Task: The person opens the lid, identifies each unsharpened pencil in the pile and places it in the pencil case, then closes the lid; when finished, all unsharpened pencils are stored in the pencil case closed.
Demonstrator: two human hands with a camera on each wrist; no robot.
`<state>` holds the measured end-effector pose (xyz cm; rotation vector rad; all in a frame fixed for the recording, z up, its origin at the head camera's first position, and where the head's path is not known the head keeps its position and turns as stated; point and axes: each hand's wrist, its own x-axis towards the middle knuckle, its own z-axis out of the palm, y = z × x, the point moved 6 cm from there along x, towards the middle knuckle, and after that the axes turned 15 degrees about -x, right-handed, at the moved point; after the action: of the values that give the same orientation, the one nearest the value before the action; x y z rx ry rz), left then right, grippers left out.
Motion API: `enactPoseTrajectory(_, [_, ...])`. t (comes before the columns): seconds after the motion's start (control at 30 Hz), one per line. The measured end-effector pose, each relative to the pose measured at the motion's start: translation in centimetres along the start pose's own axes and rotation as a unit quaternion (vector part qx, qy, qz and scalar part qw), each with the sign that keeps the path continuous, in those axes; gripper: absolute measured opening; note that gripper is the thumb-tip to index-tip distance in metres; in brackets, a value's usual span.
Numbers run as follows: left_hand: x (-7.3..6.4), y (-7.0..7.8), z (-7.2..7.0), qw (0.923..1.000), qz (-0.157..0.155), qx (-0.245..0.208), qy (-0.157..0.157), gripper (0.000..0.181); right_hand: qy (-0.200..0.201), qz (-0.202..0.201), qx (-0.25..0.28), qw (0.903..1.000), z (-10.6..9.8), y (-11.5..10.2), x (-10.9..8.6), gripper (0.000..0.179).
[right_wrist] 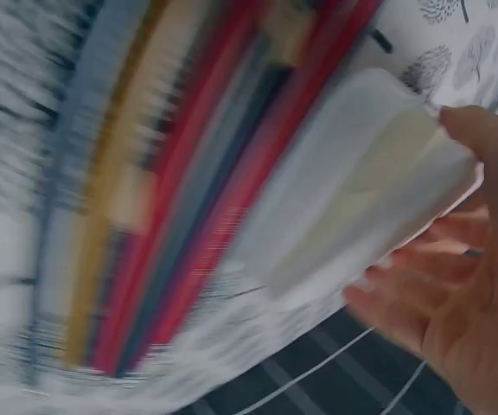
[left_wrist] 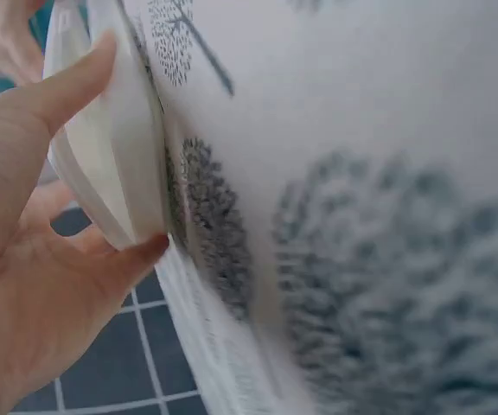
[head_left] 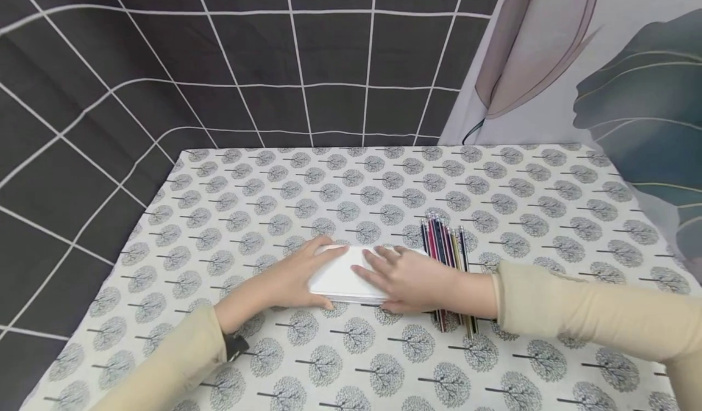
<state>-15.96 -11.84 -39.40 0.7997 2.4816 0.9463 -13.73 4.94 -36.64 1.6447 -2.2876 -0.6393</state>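
A white rectangular box (head_left: pixel 342 275) lies on the patterned cloth in front of me. My left hand (head_left: pixel 296 277) grips its left end, thumb at the near side and fingers at the far side. From the right, my right hand (head_left: pixel 414 277) holds the other end, its fingers spread over the top. In the left wrist view, the box (left_wrist: pixel 132 130) has pale, rounded sides between thumb and fingers. The right wrist view shows a yellowish band along the side of the box (right_wrist: pixel 353 186), with the right thumb at its corner.
Several pencils (head_left: pixel 439 240), in red, dark blue and gold, lie side by side just right of the box, partly under my right forearm. A tree-print cloth (head_left: pixel 351 374) covers the table. Behind it hangs a dark grid-patterned curtain (head_left: pixel 334 51).
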Motion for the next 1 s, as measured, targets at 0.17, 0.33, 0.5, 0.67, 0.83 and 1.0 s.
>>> enactPoseTrajectory(0.17, [-0.9, -1.2, -0.3, 0.9929, -0.033, -0.109, 0.035, 0.111, 0.059, 0.038, 0.159, 0.9847, 1.1, 2.2, -2.8, 0.058])
enactPoseTrajectory(0.33, [-1.3, -1.6, -0.5, 0.9762, -0.080, -0.186, 0.077, 0.130, 0.097, 0.112, 0.344, 0.9273, 1.9, 5.8, -3.9, 0.038])
enactPoseTrajectory(0.5, [-1.2, -1.5, -0.7, 0.9744, -0.094, -0.184, 0.088, 0.143, 0.038, 0.226, 0.460, 0.8579, 4.4, 9.3, -3.5, 0.036])
enactPoseTrajectory(0.67, [-1.3, -1.4, -0.8, 0.9733, -0.098, -0.180, 0.104, 0.147, -0.045, 0.401, 0.564, 0.7206, 8.0, 12.0, -4.2, 0.055])
enactPoseTrajectory(0.83, [-1.4, -1.6, -0.7, 0.9747, -0.104, -0.170, 0.101, 0.133, -0.058, 0.440, 0.624, 0.6435, 9.6, 13.0, -5.3, 0.061])
enactPoseTrajectory(1.0, [-1.4, -1.8, -0.9, 0.9777, -0.102, -0.155, 0.099, 0.130, -0.049, 0.382, 0.645, 0.6597, 9.1, 12.8, -6.5, 0.057])
